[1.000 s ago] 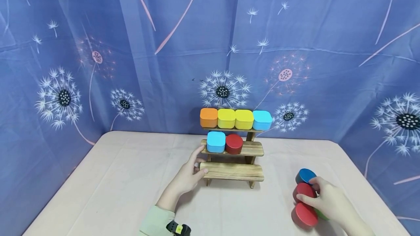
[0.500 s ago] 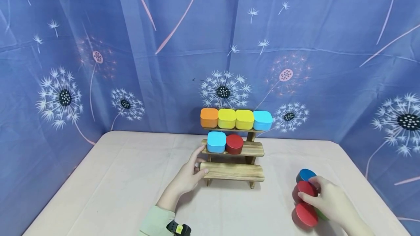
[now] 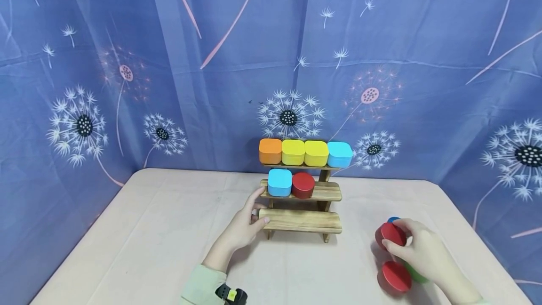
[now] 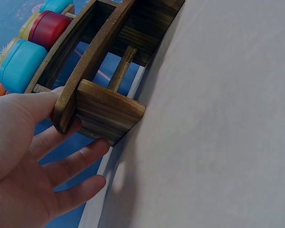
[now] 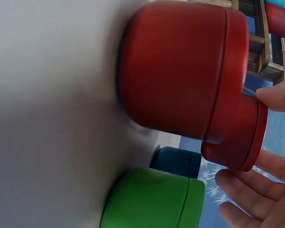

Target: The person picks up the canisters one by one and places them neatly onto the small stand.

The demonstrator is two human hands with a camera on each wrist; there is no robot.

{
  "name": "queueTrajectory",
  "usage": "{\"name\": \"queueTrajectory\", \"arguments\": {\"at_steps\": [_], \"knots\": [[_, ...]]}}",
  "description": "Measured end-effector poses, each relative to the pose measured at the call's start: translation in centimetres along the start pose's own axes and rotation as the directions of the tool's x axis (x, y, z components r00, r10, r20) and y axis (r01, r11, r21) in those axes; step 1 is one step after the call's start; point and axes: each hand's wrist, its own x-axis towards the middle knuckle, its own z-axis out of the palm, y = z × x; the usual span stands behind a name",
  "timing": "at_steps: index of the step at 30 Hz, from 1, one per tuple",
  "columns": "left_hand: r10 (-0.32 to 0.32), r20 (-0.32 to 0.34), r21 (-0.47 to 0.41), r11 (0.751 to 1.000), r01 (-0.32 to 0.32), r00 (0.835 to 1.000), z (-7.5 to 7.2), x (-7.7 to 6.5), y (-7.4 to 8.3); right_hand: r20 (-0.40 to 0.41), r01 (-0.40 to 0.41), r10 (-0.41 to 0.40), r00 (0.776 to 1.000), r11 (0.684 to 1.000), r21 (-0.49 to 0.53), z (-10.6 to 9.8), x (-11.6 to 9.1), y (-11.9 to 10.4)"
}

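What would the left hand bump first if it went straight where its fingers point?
The wooden stand, straight away: the left hand seems to touch its left end, though exactly where they meet is partly hidden.

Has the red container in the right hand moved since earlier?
Yes: against the wooden stand, the held red container has shifted upward in the head view.

blue tin [image 3: 393, 219]: mostly behind red tin [image 3: 390, 235], right hand [image 3: 424, 251] | green tin [image 5: 149, 202]: cut off, right wrist view
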Motion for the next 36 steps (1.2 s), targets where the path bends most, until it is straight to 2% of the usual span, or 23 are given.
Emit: {"name": "queueTrajectory", "arguments": {"at_steps": [4, 11, 18, 24, 36], "knots": [[-0.002, 0.000, -0.001, 1.000, 0.002, 1.000, 0.0, 0.0, 0.1, -0.074, 0.048, -0.047, 0.996, 0.999, 0.000, 0.1, 0.4, -0.4], [-0.005, -0.006, -0.006, 1.000, 0.005, 1.000, 0.0, 0.0, 0.0, -0.084, 0.042, -0.040, 0.996, 0.999, 0.018, 0.0, 1.2, -1.1], [-0.005, -0.004, -0.012, 1.000, 0.005, 1.000, 0.0, 0.0, 0.0, -0.145, 0.047, -0.037, 0.989, 0.996, 0.070, 0.4, 1.7, -2.0], [-0.002, 0.003, -0.014, 1.000, 0.002, 1.000, 0.0, 0.1, -0.1, -0.166, 0.044, -0.023, 0.986, 0.991, 0.124, 0.7, 2.2, -3.1], [0.002, 0.004, -0.024, 1.000, -0.001, 1.000, 0.0, 0.0, -0.1, -0.206, 0.120, -0.073, 0.976, 0.966, 0.227, 1.3, 3.7, -5.3]]}}
